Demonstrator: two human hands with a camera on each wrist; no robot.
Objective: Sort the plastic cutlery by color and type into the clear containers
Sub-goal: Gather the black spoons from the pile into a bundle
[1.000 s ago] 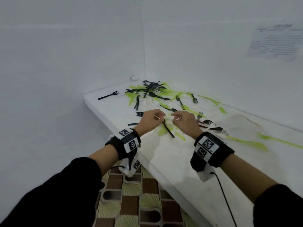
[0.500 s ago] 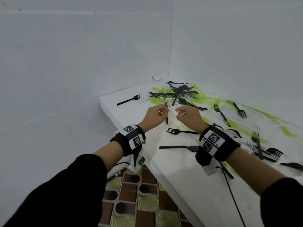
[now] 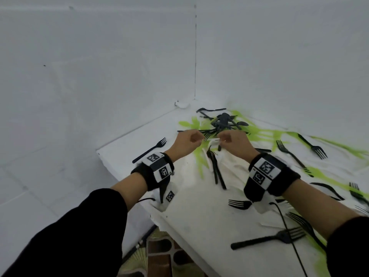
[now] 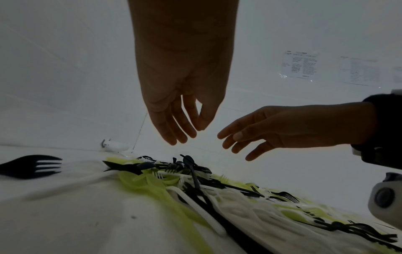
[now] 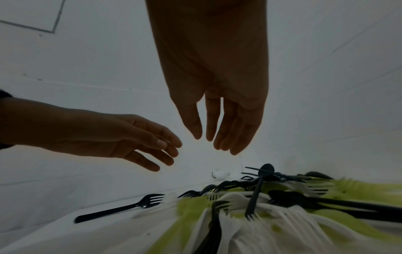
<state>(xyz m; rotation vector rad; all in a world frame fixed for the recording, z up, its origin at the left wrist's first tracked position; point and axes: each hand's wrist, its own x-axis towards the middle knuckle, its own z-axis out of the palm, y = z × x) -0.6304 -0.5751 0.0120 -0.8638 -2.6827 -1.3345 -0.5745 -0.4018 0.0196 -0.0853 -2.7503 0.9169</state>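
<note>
- Above the far corner of the table (image 3: 199, 216), I hold my left hand (image 3: 187, 140) and right hand (image 3: 233, 141) close together and clear of the surface, just short of the tangled heap of black cutlery (image 3: 221, 122).
- My left fingers (image 4: 163, 123) hang loose and slightly curved, with the thumb near the forefinger. The wrist views show nothing between them.
- My right fingers (image 5: 234, 128) are spread and relaxed, and they are empty too. From the head view a white piece seems to sit between my hands, but I judge that it lies on the table below them.
- I think the hands hover here because this is the thickest part of the mess. Black, green (image 3: 191, 124) and white pieces (image 3: 206, 158) overlap, so I have to choose one before pinching.
- Directly beneath my hands lie a few black pieces (image 3: 216, 172) side by side with a white one. These look like the easiest to pick up.
- One black fork (image 3: 149, 150) lies alone to the left near the table edge, and another (image 3: 267, 239) is close to me on the right. More are scattered along the right side.
- I see no clear containers in any view, so the sorting looks barely begun, and whatever I pick up must go somewhere outside the frame.
- Thin handles that cross each other may drag their neighbours along, so I would lift slowly.
</note>
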